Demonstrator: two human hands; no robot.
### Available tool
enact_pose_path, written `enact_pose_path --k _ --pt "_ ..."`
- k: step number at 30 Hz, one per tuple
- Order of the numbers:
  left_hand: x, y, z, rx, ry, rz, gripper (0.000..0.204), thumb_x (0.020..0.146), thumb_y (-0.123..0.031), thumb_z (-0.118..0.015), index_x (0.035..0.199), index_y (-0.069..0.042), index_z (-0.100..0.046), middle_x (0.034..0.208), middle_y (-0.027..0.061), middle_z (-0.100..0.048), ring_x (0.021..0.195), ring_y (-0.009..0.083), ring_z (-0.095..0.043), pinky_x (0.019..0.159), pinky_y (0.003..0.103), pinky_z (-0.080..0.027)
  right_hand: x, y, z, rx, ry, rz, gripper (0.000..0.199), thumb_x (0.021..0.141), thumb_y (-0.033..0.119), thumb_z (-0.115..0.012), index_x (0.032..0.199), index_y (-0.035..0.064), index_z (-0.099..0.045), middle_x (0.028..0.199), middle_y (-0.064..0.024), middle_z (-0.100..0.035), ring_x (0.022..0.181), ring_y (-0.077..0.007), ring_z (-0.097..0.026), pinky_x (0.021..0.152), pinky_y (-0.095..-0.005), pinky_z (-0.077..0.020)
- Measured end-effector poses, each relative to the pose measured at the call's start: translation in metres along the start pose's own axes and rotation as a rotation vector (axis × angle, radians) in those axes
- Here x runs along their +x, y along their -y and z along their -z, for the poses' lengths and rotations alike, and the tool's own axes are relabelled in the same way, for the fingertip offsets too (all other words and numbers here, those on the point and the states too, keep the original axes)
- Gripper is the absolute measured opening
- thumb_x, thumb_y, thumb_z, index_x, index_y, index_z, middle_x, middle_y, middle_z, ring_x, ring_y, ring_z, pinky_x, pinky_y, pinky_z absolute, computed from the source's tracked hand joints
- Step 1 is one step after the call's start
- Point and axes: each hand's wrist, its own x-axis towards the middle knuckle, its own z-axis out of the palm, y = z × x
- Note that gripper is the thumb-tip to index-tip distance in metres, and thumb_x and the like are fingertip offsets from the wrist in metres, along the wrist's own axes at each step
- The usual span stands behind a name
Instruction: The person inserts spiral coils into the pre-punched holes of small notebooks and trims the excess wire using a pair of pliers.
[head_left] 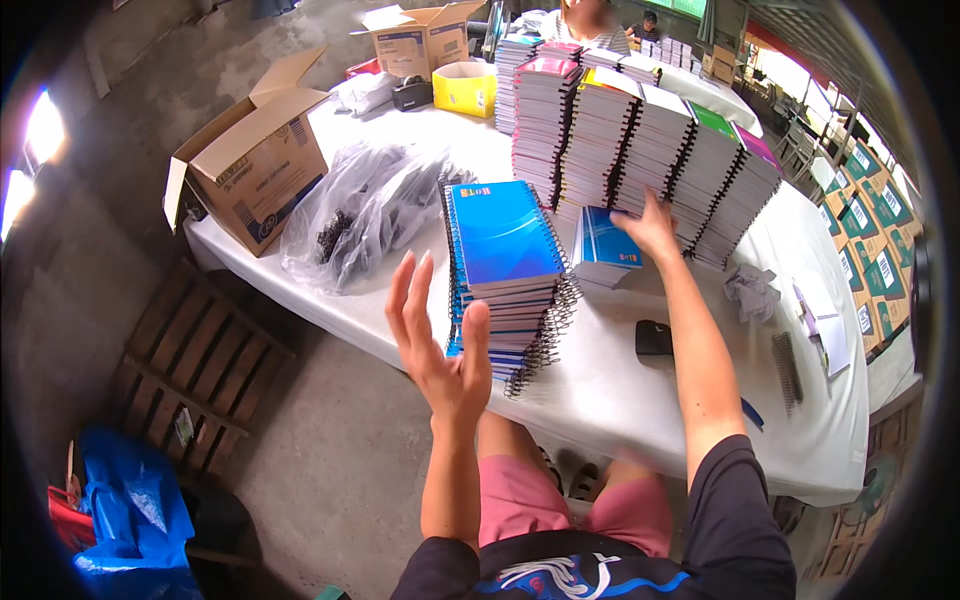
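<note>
Blue notebook stack (510, 312) recorded against white tablecloth (602, 335).
Top cover (505, 235) shaded from light to deep blue, crossed by pale curved lines; spirals (548, 335) seen as black. Tall piles (650, 150) striped in white and grey, topped in pink, yellow, green and magenta. Open box (465, 92) noted as yellow, shorts (520, 497) as pink; dark shirt (735, 505) marked by white-and-blue motif (560, 575).

Open strip of white tablecloth (605, 350) observed, from where I stand, right of the blue notebook stack (505, 240); small black case (653, 338) beside it. Beyond the right hand (652, 232), tall notebook columns (650, 150) block passage.
</note>
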Motion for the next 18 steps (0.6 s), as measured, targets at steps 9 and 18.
enact_pose_path --k 9,18 --pt "-0.049 -0.059 -0.008 -0.104 0.092 -0.373 0.044 0.084 -0.029 -0.064 0.113 -0.001 -0.046 0.121 0.0209 -0.039 0.115 0.0336 -0.043 0.099 0.049 -0.036 -0.023 -0.036 0.013 0.123 0.099 -0.085 0.041 0.07 0.033 -0.078 0.096 0.0043 -0.063 0.069 -0.0069 -0.063 0.05 -0.0143 -0.057 0.049 -0.0289 -0.0471" --pt "-0.114 -0.038 -0.095 -0.805 0.502 0.837 0.043 0.088 -0.009 -0.06 0.126 0.0 -0.041 0.116 0.015 -0.053 0.105 0.0204 -0.051 0.088 0.029 -0.04 -0.214 -0.033 0.08 0.758 0.288 0.066 0.028 0.073 0.007 -0.077 0.093 0.0041 -0.057 0.073 -0.0043 -0.063 0.05 -0.0073 -0.056 0.041 -0.0233 -0.0437"
